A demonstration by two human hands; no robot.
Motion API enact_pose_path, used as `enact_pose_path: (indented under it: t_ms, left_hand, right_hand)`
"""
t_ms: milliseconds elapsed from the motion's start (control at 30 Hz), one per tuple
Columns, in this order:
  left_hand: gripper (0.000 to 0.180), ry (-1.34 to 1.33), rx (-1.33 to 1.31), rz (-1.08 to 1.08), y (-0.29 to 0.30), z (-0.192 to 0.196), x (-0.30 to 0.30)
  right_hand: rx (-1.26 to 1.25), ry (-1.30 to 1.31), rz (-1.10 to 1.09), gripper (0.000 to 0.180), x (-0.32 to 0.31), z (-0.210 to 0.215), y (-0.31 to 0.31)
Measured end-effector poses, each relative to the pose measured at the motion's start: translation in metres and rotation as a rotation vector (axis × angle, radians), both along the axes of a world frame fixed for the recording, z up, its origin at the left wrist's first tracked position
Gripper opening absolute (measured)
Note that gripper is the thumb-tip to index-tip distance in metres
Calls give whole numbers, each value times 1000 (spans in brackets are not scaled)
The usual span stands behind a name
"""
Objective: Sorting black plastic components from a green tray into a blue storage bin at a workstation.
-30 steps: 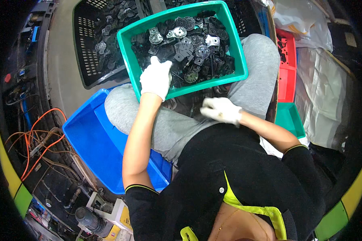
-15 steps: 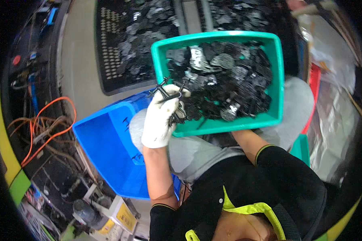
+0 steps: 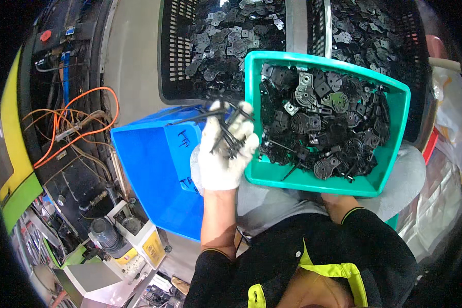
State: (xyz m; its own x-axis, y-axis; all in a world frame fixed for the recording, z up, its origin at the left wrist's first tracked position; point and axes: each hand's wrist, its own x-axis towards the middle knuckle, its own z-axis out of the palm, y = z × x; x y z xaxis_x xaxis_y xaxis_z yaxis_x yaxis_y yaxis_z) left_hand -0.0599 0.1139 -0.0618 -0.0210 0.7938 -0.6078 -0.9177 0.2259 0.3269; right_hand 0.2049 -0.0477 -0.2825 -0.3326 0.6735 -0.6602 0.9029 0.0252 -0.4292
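My left hand (image 3: 226,159), in a white glove, is raised with its fingers curled around several thin, branched black plastic sprues (image 3: 226,128). It is beside the left wall of a green bin (image 3: 326,189), over the edge of a blue bin. Heaped in the green bin are flat black plastic parts (image 3: 313,123), some with round ends and holes. The green bin lies across my lap, tilted slightly. My right forearm (image 3: 339,205) goes under its near edge, and the hand there is hidden.
To the left is the blue bin (image 3: 149,174) with a few black sprues inside. Two black slotted crates (image 3: 173,56) of similar parts stand beyond the green bin. Orange hoses (image 3: 113,102) and a grey motor (image 3: 107,233) are at the far left, with crumpled plastic sheeting (image 3: 431,200) at right.
My left hand has turned palm up, showing the sprues across its fingers, and is now apart from the heap in the green bin. The whole view has shifted, so things appear farther right.
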Motion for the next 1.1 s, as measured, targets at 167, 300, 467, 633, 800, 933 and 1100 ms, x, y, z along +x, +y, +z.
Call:
enact_pose_path:
  t_ms: [167,300,467,633,800,933,1100]
  left_hand:
    - [28,-81,313,41,-6,22,-34]
    - [27,209,360,181,-43,53,-80]
    - [25,258,384,261,-120,53,-166]
    - [22,445,347,421,-193,52,-211]
    - [32,903,88,452,-217,-27,-262]
    - [44,1233,-356,-346,-293,-182,-320]
    - [50,1107,-383,-668,-248,-232,-285]
  right_hand:
    - [-28,-124,3,27,-30,5,42]
    - [-1,-220,8,27,-61,37,9]
    - [169,-91,208,17,-39,185,-1]
    - [199,768,-96,38,-111,304,24]
    - [439,1299,-232,51,-260,260,12]
    - [379,455,442,62,-352,180,-3]
    - [332,899,438,26,-265,210,15]
